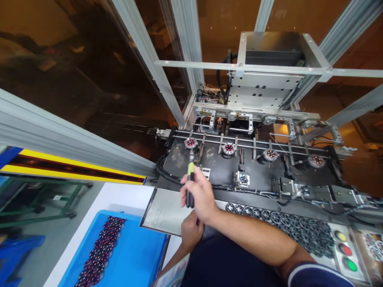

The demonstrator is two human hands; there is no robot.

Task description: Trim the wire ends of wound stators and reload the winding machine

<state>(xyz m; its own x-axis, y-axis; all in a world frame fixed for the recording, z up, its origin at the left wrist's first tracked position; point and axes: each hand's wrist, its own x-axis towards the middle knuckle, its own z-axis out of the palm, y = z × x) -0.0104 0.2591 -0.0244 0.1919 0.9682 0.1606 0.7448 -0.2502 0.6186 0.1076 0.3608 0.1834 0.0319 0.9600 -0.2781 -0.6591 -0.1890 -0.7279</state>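
Note:
My right hand [202, 195] grips a slim hand tool with a black and yellow-green handle [190, 169]. Its grey tip points at the leftmost round part [190, 143], which has a red and black centre and sits on the dark machine bed [214, 159]. Whether the tip touches that part, I cannot tell, nor the tool's exact kind. Just below, close to my right wrist, my left hand [190, 231] is curled closed near the metal plate [163, 209]; anything inside it is hidden. Further right along the bed sit another red-centred part [228, 149] and two darker ones.
A blue tray [134, 255] at lower left holds rows of dark, red-dotted discs [100, 251]. Several metal rings [287, 223] lie along the machine's front, beside yellow, red and green buttons [345, 250]. Aluminium posts [149, 56] and a crossbar [209, 65] frame the machine.

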